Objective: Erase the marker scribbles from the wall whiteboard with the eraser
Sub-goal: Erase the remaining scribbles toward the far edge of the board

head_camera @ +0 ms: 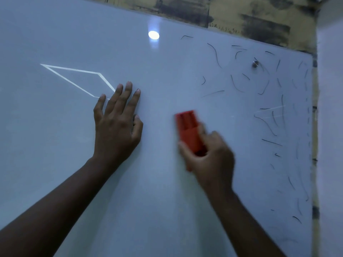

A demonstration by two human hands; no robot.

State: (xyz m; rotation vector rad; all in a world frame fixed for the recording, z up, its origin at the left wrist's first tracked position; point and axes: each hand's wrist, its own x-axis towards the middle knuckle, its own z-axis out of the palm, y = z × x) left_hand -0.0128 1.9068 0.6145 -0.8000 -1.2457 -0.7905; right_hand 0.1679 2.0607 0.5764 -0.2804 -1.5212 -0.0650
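Note:
The wall whiteboard [159, 75] fills most of the view. Thin black marker scribbles [267, 125] are scattered over its right part, from the top edge down to the lower right. My right hand [209, 158] grips a red eraser [189, 130] and holds it against the board, left of the scribbles; hand and eraser are blurred by motion. My left hand [118, 123] rests flat on the board with straight, spread fingers, to the left of the eraser.
A lamp's bright reflection [153, 34] shines near the board's top. A pale outlined reflection [78, 78] lies left of my left hand. A small metal fixing [255, 64] sits among the scribbles. Stained yellowish wall [250, 17] runs above the board; a pale wall [330, 127] stands at the right.

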